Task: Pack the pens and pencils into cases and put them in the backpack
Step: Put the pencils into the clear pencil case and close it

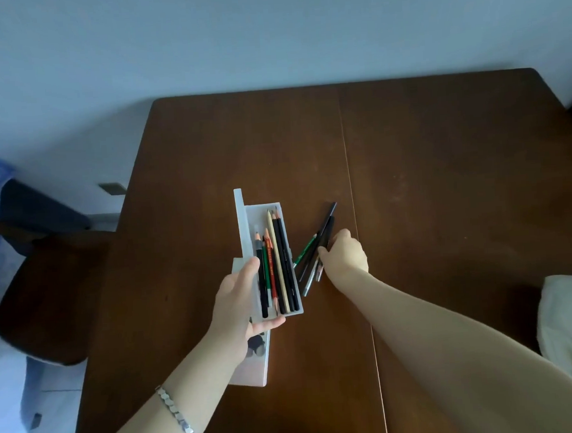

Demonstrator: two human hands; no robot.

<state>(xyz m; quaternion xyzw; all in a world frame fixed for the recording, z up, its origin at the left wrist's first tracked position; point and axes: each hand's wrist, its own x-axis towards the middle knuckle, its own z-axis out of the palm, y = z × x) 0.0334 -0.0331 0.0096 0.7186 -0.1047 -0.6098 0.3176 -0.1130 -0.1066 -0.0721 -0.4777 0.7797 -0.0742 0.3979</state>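
While the left hand (241,302) cradles an open pencil case (274,260) just above the table (442,173), fingers curled under its near end and thumb laid along the left wall, the right hand (345,256) is closed over a loose bundle of pens (314,258) lying on the wood just beside the case. Inside the tray a row of pencils (276,267) lies lengthwise, points toward the far end, and its lid stands open along the left edge. A second, pale case (253,369) sits on the table beneath the left wrist. I would judge the pens light, stiff and rather slick, so a bundle of them is apt to fan out or roll; gripping them around their middles, as the right hand seems to do, should keep them together. The case looks like thin, rigid plastic, light even when filled, and best supported from below so it does not tip and spill. Whether the fingers have truly pinched every pen I cannot tell, since the hand hides them. No backpack is clearly visible from here.
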